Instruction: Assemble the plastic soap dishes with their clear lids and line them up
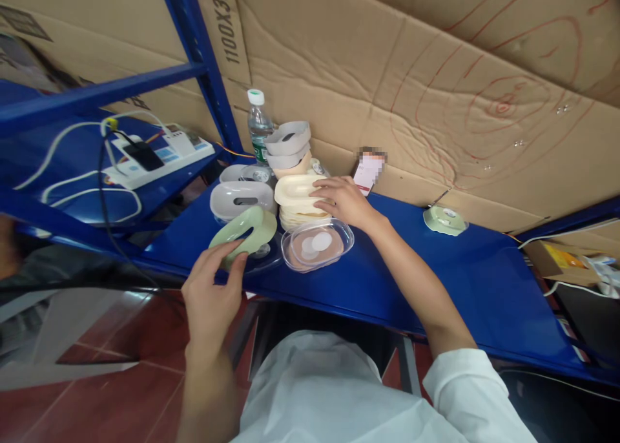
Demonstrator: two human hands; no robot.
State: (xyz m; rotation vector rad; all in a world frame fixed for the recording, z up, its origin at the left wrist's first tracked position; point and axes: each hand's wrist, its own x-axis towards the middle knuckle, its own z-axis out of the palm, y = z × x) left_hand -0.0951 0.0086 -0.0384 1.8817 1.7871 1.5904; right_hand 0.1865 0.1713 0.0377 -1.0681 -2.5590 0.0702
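Note:
My left hand [213, 285] grips a light green plastic oval shell [249, 230] with a slot in it, thumb and fingers pinching its near end. The shell is tilted above the front edge of the table. My right hand [341, 201] has its fingers on the right edge of a cream oval dish [300, 188], the top one of a stack of cream pieces. In front of that stack lies a clear oval lid [339, 226] over a pinkish piece with white round discs. Grey slotted oval shells [242, 197] stand left of the stack.
Behind the stacks are a water bottle [259, 126] and stacked grey shells [289, 139]. A phone [369, 172] leans on the cardboard wall [329, 75]. Farther right on the blue table [387, 268] sits a green oval case [445, 219]. At left lies a power strip [159, 159] with cables.

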